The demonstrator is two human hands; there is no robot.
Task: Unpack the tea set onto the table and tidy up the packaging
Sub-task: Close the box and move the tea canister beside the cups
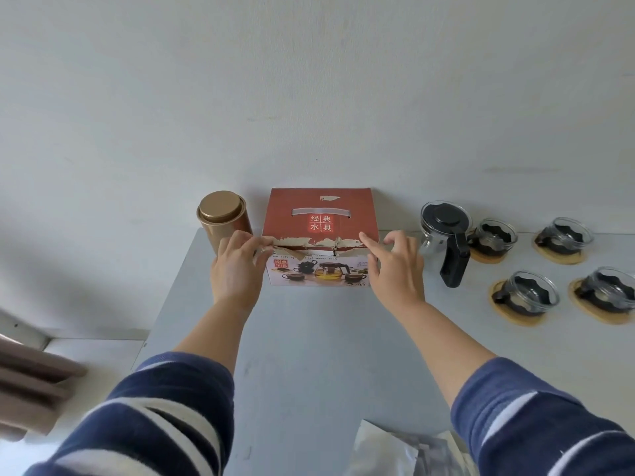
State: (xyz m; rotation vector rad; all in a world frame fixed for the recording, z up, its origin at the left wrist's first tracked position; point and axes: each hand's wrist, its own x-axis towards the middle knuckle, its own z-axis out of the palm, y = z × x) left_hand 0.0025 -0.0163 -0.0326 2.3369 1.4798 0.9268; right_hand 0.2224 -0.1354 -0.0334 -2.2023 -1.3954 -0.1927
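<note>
A red tea set box [321, 214] with a torn front edge stands on the grey table [309, 338] against the wall. My left hand [235, 266] pinches the torn flap at the box's left front corner. My right hand [395, 266] rests against the right front corner, fingers spread. To the right stand a glass teapot [445, 231] with a black lid and handle, and several glass cups [525, 292] in black holders on wooden coasters.
A gold tin canister [223, 216] stands just left of the box, behind my left hand. A crumpled silver foil bag [395, 451] lies at the table's near edge. The table's left edge runs close to my left arm.
</note>
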